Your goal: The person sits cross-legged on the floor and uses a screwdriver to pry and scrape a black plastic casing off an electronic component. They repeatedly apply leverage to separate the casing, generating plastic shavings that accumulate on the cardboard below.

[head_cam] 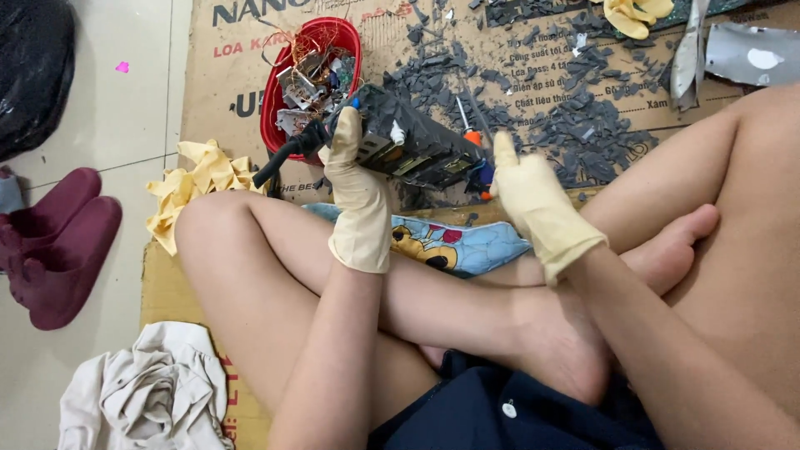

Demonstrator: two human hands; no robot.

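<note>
The person sits cross-legged on the floor, on flattened cardboard (250, 83). The left hand (354, 187), in a pale rubber glove, has its grip clamped on one end of a black electronic block (417, 142), which it holds in the air just above the knees and close beside the red basket (287, 83). A thick black cable (283, 157) hangs from that end. The right hand (537, 208), also gloved, meets the other end of the block; its thumb stands up, but the fingers are behind the block, so I cannot tell if this grip is closed or only pressing.

Several things can go wrong here, I think. The block is held only at its ends, so it may twist or slip and fall on the bare legs or the foot (667, 242). Its broken edges look sharp, and the thin gloves may tear. An orange-handled screwdriver (467, 125) lies just behind the block, and many dark plastic shards (583, 125) cover the cardboard near the bare skin; a sudden movement of the leg can bring it onto them. The hanging cable may also catch the basket full of metal scrap and tip it.
</note>
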